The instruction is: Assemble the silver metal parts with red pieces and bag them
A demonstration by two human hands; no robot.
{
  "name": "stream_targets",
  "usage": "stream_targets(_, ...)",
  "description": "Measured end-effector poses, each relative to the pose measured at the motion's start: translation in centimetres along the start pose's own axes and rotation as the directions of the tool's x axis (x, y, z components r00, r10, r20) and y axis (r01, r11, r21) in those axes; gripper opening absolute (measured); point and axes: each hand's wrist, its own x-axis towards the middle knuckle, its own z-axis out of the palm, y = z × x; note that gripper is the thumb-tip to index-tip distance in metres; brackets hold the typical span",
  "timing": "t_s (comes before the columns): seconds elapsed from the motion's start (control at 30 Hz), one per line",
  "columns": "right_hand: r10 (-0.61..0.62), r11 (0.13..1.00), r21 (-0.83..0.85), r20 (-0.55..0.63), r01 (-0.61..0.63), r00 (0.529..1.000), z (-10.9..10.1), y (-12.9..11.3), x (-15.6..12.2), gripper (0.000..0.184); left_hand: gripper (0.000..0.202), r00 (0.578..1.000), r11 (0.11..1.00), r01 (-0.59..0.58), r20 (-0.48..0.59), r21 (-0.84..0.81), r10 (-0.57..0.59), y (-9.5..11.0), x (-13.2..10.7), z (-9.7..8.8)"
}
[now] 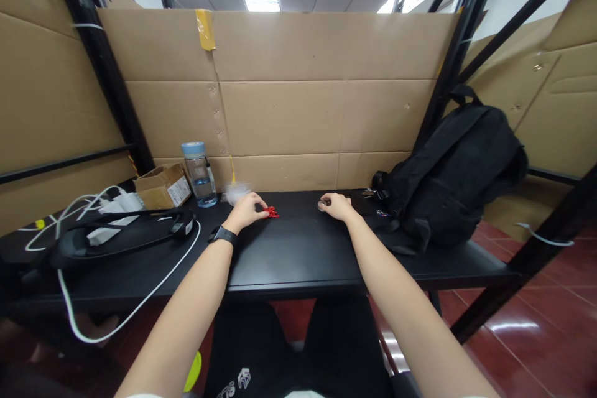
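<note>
Both my arms reach forward over a black table (298,255). My left hand (247,209), with a black watch on its wrist, rests at the far middle of the table with its fingertips pinched on a small red object (271,212). My right hand (334,205) lies a short way to the right, fingers curled around something small and dark that I cannot make out. A crumpled clear plastic bag (234,192) lies just behind my left hand.
A water bottle (199,174) and a small cardboard box (163,185) stand at the back left. White cables and a black ring-shaped device (121,233) cover the left side. A black backpack (454,174) leans at the right. Cardboard walls (289,112) surround the table.
</note>
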Motion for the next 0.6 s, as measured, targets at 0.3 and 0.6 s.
stream_targets(0.3, 0.001, 0.998, 0.066, 0.006, -0.001, 1.0, 0.2, 0.2, 0.1, 0.033, 0.015, 1.0, 0.998, -0.008, 0.001, 0.066, 0.008, 0.2, 0.1, 1.2)
stream_targets(0.6, 0.054, 0.98, 0.195, -0.041, -0.045, 0.998, 0.4, 0.3, 0.4, 0.034, 0.012, 0.998, 0.979, 0.045, 0.03, 0.201, -0.052, 1.9, -0.1, 0.8)
